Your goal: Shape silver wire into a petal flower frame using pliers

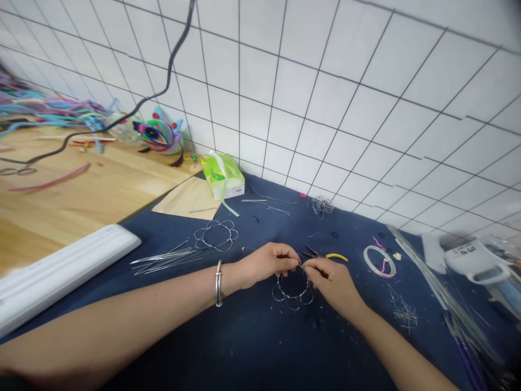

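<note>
Pinches one wire flower by its far edge, over the navy tabletop, with left hand and right hand both nearly closed, thumb to fingertips. Hides most of the gripped part. Covers some of one pair of yellow-handled pliers just behind right hand. Farther left, one second wire flower beside metal rods too overlapped to count.

Left hand and right hand pinch 1 wire flower at its far edge, fingertips close together. Pliers with a yellow grip lie just beyond the right hand. A 2nd flower-shaped wire piece rests to the left, near loose straight wires. A tissue pack sits by the tiled wall. 1 silver bangle encircles the left wrist.
</note>
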The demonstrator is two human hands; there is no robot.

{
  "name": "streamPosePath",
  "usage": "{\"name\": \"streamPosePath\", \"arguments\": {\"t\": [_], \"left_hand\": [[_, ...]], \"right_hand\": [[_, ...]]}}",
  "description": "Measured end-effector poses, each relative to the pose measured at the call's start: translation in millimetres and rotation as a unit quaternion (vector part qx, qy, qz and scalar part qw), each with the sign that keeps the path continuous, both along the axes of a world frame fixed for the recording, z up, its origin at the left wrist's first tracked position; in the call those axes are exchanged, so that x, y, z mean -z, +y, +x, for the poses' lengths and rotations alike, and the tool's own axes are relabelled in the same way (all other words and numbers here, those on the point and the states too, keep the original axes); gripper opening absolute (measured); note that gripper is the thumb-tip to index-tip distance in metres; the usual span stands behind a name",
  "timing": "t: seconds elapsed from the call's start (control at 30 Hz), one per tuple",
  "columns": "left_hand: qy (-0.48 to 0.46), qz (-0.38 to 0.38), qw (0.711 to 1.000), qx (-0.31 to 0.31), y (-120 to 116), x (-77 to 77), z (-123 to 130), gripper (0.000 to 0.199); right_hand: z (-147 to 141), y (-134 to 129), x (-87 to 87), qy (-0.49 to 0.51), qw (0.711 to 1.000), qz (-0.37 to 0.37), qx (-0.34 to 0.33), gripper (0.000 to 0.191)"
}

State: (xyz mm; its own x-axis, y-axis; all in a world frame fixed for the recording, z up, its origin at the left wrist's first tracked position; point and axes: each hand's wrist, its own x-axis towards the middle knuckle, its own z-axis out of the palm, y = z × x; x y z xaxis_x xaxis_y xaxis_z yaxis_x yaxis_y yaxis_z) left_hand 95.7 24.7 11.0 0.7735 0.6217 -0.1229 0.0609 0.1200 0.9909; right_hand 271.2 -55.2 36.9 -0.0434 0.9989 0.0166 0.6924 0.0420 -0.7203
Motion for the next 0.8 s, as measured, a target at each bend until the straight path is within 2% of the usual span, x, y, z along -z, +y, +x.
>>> {"name": "streamPosePath", "arguments": {"t": [0.17,0.3,0.6,0.8], "left_hand": [[-0.042,-0.031,0.998,0.035,0.9,-1.2,-2.0,0.016],[-0.07,-0.051,0.995,0.041,1.6,-3.6,-3.7,0.018],[-0.064,-0.085,0.994,0.003,6.3,-3.2,-6.6,0.019],[-0.053,-0.086,0.995,-0.016,8.5,-0.7,-6.5,0.02]], "right_hand": [[-4.7,3.2,-6.1,-0.039,0.999,-0.003,-0.018,0.018],[-6.4,6.5,-10.4,-0.05,0.998,-0.004,-0.042,0.019],[-11.8,15.9,-19.3,-0.104,0.989,0.045,-0.092,0.02],[-13.8,18.9,-16.8,-0.13,0.988,0.05,-0.067,0.016]]}}
